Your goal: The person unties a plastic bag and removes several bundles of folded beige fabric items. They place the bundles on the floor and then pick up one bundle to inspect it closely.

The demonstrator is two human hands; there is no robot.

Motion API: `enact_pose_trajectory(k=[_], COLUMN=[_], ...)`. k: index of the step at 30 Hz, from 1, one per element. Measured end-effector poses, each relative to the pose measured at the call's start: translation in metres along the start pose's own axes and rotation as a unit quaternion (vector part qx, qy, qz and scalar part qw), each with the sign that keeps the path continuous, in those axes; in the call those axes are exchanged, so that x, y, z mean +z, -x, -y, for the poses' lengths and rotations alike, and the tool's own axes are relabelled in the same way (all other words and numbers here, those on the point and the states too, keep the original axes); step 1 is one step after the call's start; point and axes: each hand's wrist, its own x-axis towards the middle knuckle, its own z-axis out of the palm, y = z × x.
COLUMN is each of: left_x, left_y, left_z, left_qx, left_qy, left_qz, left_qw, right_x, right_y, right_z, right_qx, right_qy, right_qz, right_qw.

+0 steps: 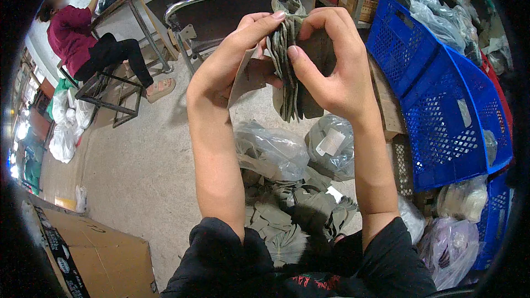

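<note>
Raised in front of me is a stack of grey-green cut pieces, which look like fabric, standing on edge and fanned slightly apart. My left hand grips its left side, thumb at the top edge; some of those fingers are hidden behind the pieces. My right hand closes on the right side, with its index finger curled over the top and its thumb against the layers. Below, on the floor, lies a heap of similar grey-green pieces, partly hidden by my dark clothing.
Clear plastic bags lie beyond the heap. Blue perforated crates with bagged goods line the right side. A metal-framed chair stands ahead. A cardboard box is at the lower left. Another person sits at a table far left.
</note>
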Motion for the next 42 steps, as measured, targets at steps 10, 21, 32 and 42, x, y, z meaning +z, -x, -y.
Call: enact_pose_trajectory(k=[10, 21, 32, 42], left_x=[-0.002, -0.003, 0.000, -0.007], left_y=[-0.001, -0.004, 0.002, -0.015], left_z=[0.001, 0.002, -0.002, 0.012], left_qx=[0.008, 0.007, 0.018, -0.015], left_qy=[-0.012, -0.007, -0.019, -0.018], left_qz=[-0.005, -0.002, -0.013, -0.079], left_qw=[1.000, 1.000, 1.000, 0.997], right_x=[-0.002, 0.000, 0.003, 0.004], right_y=[-0.001, -0.002, -0.003, 0.001], right_z=[0.001, 0.004, 0.001, 0.005], right_qx=[-0.003, -0.012, -0.031, 0.007], right_qy=[-0.008, 0.000, 0.003, 0.035], right_qz=[0.017, 0.007, -0.006, 0.021], right_qw=[1.000, 1.000, 0.999, 0.999])
